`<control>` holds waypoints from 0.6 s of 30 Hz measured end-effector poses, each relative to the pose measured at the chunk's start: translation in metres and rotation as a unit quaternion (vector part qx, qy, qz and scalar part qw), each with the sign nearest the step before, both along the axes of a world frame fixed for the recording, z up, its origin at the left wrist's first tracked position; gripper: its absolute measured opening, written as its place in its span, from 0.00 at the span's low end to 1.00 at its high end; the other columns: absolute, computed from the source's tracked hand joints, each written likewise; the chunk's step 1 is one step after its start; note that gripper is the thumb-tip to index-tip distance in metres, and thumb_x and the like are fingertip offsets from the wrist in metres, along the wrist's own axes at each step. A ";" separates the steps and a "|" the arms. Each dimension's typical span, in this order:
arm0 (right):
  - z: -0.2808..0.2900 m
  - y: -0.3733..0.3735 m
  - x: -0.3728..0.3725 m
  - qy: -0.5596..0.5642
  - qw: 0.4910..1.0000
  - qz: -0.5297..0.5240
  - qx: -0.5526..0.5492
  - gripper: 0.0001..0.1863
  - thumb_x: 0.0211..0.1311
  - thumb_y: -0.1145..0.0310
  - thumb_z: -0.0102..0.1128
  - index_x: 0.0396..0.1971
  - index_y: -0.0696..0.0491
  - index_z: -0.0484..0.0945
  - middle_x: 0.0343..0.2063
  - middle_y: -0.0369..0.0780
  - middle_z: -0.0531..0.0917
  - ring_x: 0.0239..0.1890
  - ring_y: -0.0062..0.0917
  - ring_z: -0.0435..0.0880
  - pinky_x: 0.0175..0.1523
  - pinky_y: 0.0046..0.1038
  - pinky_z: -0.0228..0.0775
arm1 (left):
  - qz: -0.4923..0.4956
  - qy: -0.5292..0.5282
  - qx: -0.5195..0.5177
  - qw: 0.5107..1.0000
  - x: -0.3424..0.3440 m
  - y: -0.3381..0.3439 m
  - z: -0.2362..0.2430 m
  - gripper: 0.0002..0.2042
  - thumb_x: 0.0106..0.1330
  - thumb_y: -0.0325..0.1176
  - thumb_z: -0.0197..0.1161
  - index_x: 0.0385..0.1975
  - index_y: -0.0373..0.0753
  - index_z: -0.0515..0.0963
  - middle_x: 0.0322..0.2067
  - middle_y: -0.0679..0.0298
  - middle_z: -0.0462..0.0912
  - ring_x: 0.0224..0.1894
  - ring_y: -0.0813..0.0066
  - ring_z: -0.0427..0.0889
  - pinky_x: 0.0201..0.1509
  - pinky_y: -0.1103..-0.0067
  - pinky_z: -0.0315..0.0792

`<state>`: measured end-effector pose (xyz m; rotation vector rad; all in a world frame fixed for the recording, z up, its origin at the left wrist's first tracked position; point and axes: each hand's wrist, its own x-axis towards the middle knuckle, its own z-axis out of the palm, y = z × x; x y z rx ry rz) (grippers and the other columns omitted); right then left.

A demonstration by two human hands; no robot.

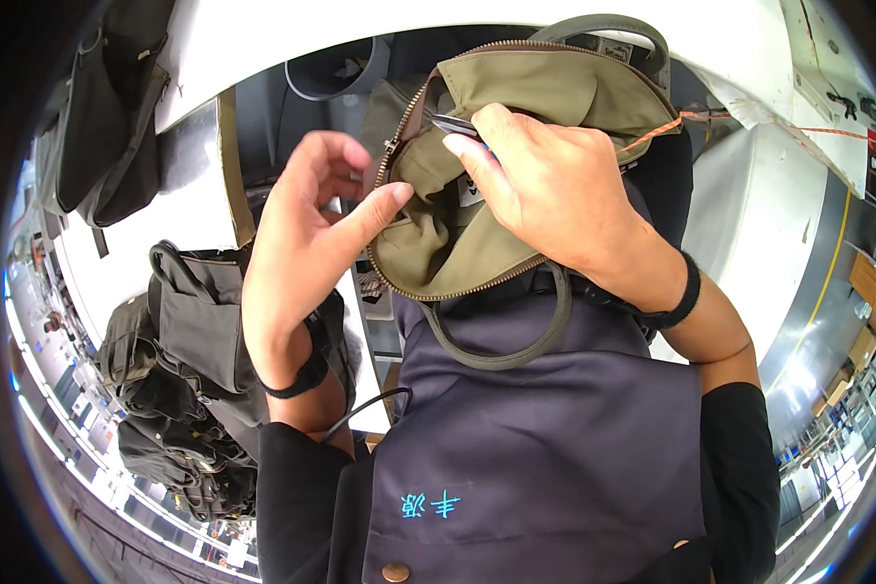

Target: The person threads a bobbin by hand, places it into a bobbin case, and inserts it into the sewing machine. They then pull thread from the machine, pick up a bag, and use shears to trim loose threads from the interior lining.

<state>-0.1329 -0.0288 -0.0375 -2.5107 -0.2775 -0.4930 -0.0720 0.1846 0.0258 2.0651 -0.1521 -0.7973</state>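
A bag (516, 219) with an olive lining lies open in front of me, a brass zipper (391, 146) running round its mouth. My left hand (307, 238) is at the left side of this mouth, its thumb over the rim against the lining and its curled fingers outside. In my right hand (555, 185), over the opening, thumb and forefinger pinch small thread snips (450, 124), metal tips pointing left. Most of the snips is hidden by the hand. One dark carry handle (501, 362) hangs towards me, and another handle (613, 29) stands up at the far side.
Several dark bags (200, 311) are stacked at the left, with more dark bags (117, 127) at the upper left. A white table (253, 58) curves behind the work. A round grey bin (336, 73) stands beyond my left hand. An orange cord (667, 128) runs off right.
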 end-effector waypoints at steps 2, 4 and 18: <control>0.002 0.001 0.000 0.005 1.000 -0.002 0.005 0.11 0.63 0.62 0.65 0.28 0.52 0.74 0.13 0.35 0.76 0.15 0.27 0.80 0.18 0.27 0.68 | 0.002 0.047 -0.012 0.999 -0.007 -0.002 0.008 0.17 0.64 0.28 0.70 0.49 0.33 0.73 0.39 0.67 0.79 0.42 0.82 0.80 0.41 0.82 0.76; 0.004 0.003 0.000 0.010 1.000 -0.003 0.011 0.11 0.63 0.62 0.65 0.28 0.52 0.74 0.14 0.36 0.77 0.16 0.27 0.80 0.18 0.27 0.68 | 0.033 0.021 -0.051 0.998 -0.020 -0.005 0.018 0.15 0.65 0.25 0.65 0.50 0.32 0.71 0.42 0.64 0.79 0.41 0.83 0.79 0.37 0.82 0.75; 0.010 0.002 -0.002 0.070 0.997 -0.017 0.030 0.12 0.63 0.64 0.66 0.28 0.53 0.72 0.18 0.38 0.78 0.19 0.31 0.80 0.22 0.32 0.69 | -0.069 -0.314 0.180 0.930 -0.039 -0.031 0.009 0.23 0.63 0.38 0.68 0.52 0.27 0.75 0.48 0.45 0.81 0.46 0.47 0.82 0.48 0.62 0.76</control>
